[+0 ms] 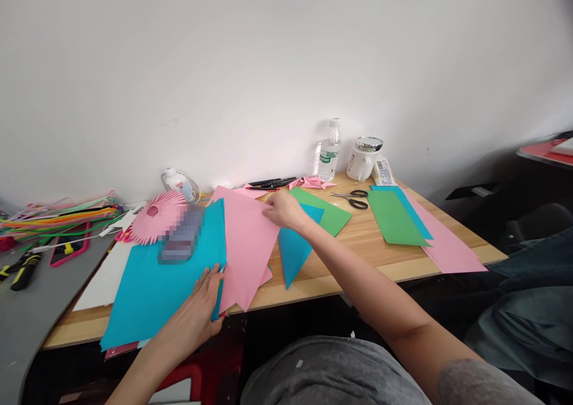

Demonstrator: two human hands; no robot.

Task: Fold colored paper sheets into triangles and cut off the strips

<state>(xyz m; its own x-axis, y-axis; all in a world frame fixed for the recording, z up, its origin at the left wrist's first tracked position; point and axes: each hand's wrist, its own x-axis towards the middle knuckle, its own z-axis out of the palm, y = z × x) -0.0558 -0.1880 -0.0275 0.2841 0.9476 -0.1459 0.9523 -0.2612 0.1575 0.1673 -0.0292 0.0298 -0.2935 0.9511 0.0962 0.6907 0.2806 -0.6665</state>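
A large blue paper stack [156,291] lies at the left of the wooden table. Its right edge is gripped by my left hand [206,297], fingers on top and thumb at the near edge. My right hand [282,209] pinches the upper right corner of a pink sheet [246,232], which lies beside the blue stack and partly over other pink paper. Just right of that hand are a blue folded piece [298,244] and a green sheet [329,211]. A pink pleated paper disc [156,217] and a blurred-out object [181,238] sit on the blue stack's far part.
Scissors [353,199], a water bottle [330,154], a white mug [362,160] and pens [271,184] stand or lie toward the wall. Green [396,217] and pink sheets [452,244] lie at right. Colourful strips [62,217] and pliers [24,270] are at left.
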